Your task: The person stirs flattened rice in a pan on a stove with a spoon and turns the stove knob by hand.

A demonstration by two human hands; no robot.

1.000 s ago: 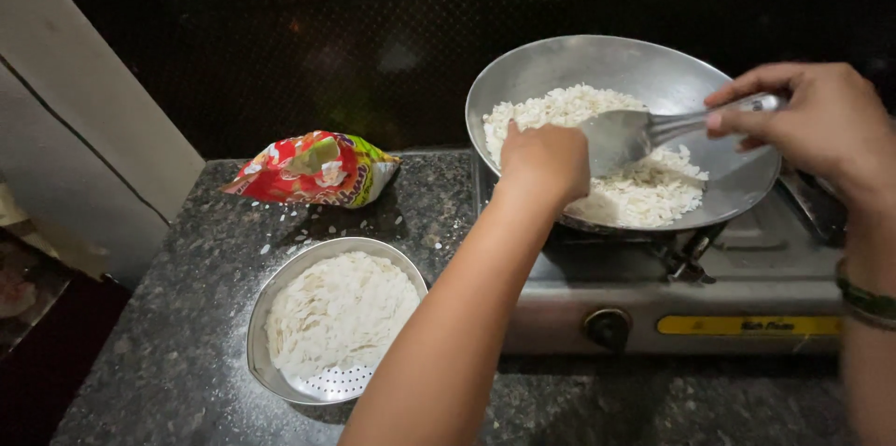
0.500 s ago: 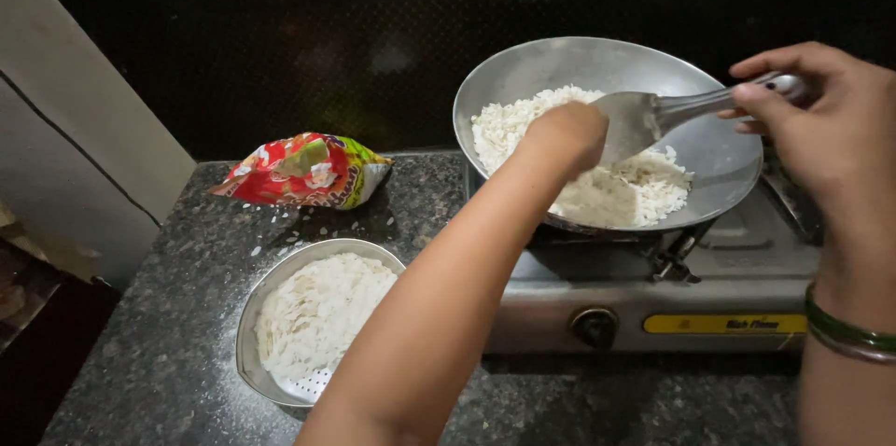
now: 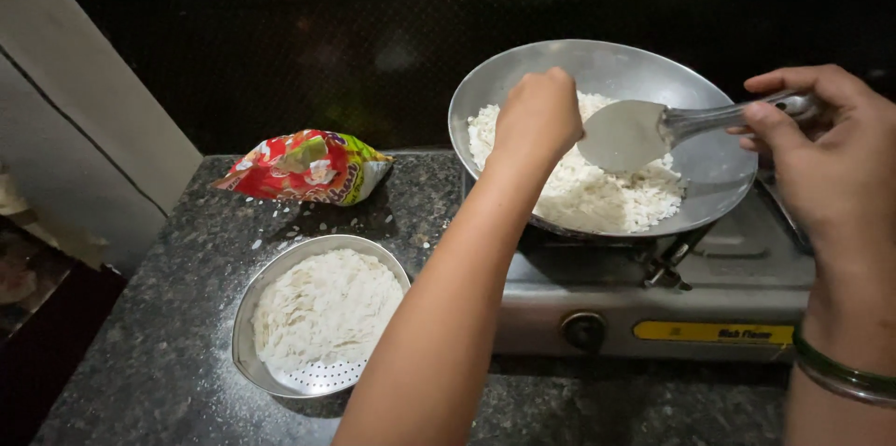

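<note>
Spatula blade (image 3: 623, 135) had lifted clear of flattened rice (image 3: 607, 189); right hand (image 3: 826, 152) gripped its handle, left hand (image 3: 539, 115) stayed fisted over wok (image 3: 523, 82). Risk: burnt knuckles, spilled flakes.

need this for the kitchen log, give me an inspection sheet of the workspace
surface: dark speckled stone counter, white flakes scattered on it
job's things: steel pan of white flakes on gas stove; flat metal spatula above the flakes
clutter: perforated steel bowl of white flakes; red snack packet
grippers: left hand closed over the pan; right hand holds the spatula handle
cables: nothing seen
surroundings: dark wall behind, pale wall on the left
</note>
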